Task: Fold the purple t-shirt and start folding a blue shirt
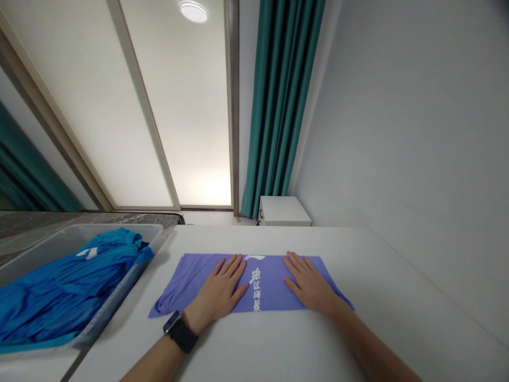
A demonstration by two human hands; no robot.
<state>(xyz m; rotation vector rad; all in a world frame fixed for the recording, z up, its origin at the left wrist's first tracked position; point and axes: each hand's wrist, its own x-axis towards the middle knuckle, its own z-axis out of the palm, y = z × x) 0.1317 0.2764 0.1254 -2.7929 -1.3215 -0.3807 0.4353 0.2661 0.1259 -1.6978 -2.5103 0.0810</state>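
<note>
A periwinkle-purple T-shirt, folded into a long flat strip with white printed lettering, lies on a white table. My left hand, with a black smartwatch on its wrist, rests flat on the cloth left of the lettering. My right hand lies flat on the cloth to the right of the lettering. Neither hand grips the shirt, and both have their fingers spread.
To the left stands a translucent plastic tub holding a crumpled bright blue garment. Beyond the table are a white cabinet, a teal curtain and frosted sliding doors.
</note>
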